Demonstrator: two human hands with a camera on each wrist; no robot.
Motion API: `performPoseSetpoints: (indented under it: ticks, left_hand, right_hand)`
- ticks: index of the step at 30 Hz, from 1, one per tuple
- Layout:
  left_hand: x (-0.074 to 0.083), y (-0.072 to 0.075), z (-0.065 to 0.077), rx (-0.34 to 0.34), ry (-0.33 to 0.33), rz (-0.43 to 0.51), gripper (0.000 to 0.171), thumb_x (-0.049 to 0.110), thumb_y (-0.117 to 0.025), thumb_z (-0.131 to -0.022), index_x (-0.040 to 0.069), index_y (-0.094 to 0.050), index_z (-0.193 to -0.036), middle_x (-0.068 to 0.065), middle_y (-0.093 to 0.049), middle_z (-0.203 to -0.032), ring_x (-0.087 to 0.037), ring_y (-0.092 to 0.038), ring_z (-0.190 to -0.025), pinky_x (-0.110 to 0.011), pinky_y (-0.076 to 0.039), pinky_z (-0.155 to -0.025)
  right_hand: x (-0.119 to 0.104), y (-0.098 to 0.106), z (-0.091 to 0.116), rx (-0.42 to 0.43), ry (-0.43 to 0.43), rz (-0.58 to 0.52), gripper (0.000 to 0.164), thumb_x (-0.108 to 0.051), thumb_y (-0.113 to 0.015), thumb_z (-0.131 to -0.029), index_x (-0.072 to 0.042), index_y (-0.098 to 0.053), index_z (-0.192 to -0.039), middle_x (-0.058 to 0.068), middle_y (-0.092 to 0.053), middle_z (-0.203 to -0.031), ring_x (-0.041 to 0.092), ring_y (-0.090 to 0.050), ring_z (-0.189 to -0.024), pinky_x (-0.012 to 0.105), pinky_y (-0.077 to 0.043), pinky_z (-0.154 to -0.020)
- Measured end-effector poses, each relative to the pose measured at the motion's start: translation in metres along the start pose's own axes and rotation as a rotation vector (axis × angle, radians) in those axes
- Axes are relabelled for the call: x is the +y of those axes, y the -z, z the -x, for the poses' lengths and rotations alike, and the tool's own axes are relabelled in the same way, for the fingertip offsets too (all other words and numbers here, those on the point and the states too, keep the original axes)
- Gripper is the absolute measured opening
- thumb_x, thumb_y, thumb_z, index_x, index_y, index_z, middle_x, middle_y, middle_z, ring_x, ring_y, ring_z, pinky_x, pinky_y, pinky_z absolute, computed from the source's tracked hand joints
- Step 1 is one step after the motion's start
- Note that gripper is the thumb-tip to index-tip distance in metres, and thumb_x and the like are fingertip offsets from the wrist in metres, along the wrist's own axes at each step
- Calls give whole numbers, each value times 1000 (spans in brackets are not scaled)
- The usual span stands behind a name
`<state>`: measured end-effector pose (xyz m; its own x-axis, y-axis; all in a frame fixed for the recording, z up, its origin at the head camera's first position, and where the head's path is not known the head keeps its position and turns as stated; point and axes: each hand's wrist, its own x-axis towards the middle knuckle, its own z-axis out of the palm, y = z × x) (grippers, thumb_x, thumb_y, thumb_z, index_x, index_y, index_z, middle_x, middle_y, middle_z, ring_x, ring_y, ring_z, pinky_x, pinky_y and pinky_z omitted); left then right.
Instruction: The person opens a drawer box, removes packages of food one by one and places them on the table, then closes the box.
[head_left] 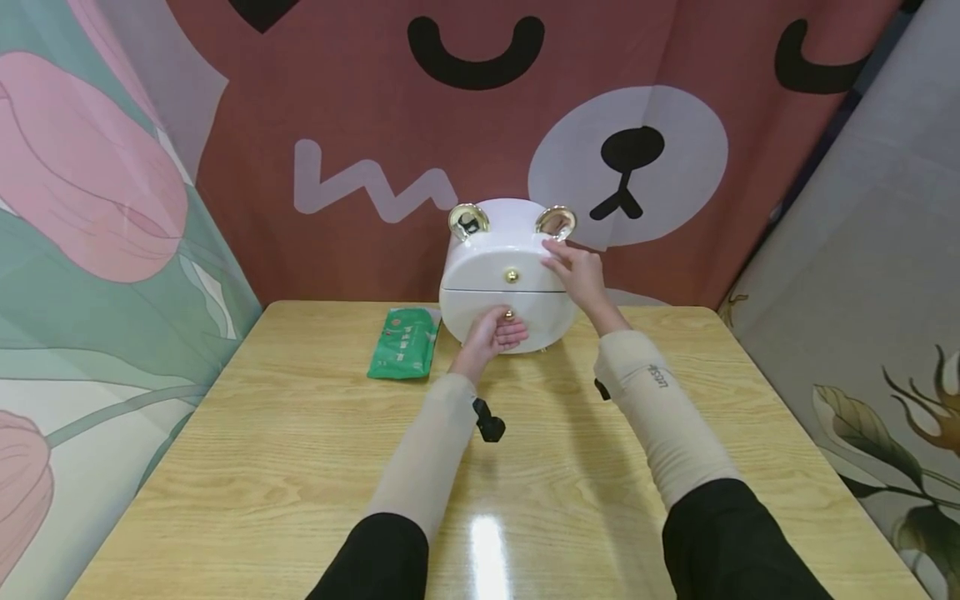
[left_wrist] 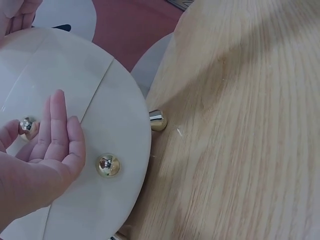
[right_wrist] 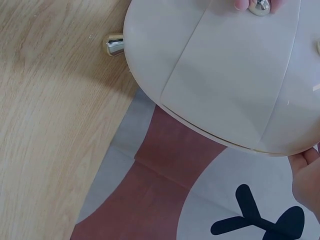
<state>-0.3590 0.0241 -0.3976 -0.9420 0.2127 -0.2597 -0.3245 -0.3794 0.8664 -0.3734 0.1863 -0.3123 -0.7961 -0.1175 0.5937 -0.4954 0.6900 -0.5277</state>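
Note:
A glossy white drawer box (head_left: 480, 271) with gold ears, gold knobs and short gold feet stands at the back of the table. My left hand (head_left: 495, 332) is at its front, pinching a gold knob (left_wrist: 28, 129) between thumb and forefinger, the other fingers extended. Lower down the front is another gold knob (left_wrist: 108, 165), hidden behind the hand in the head view. An upper knob (head_left: 512, 275) is uncovered. My right hand (head_left: 581, 273) holds the box's upper right edge, just below the right gold ear (head_left: 556, 222). The drawer fronts look flush with the box.
Left of the box lies a green packet (head_left: 403, 343) with white lettering. The wooden table (head_left: 337, 467) reaches back to a curtain (head_left: 360, 258) with a bear print, right behind the box. Printed cloths hang on both sides.

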Motion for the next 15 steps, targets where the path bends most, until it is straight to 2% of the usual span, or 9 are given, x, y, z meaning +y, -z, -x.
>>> performPoseSetpoints:
  ticks: [3, 9, 15]
  left_hand:
    - [0, -1, 1, 9, -16, -27, 35, 22, -49, -91, -10, -59, -101, -23, -64, -91, -25, -65, -72, -37, -49, -76]
    - [0, -1, 3, 9, -31, -44, 35, 22, -49, -90, -10, -59, -100, -24, -62, -93, -23, -65, -69, -40, -47, -80]
    - [-1, -1, 4, 19, -29, -31, 31, 21, -51, -89, -7, -61, -93, -20, -65, -84, -20, -65, -63, -35, -50, -73]
  right_hand:
    - [0, 1, 0, 2, -4, -4, 35, -17, -62, -83, -4, -59, -115, 8, -55, -117, 24, -48, -113, 33, -37, -94]
    - [0, 1, 0, -3, -18, -5, 35, -18, -62, -83, -5, -59, -116, 8, -54, -118, 23, -48, -113, 33, -37, -94]
    - [0, 0, 0, -3, -23, 4, 35, -20, -62, -83, -5, -59, -115, 7, -55, -117, 24, -48, -112, 34, -37, -93]
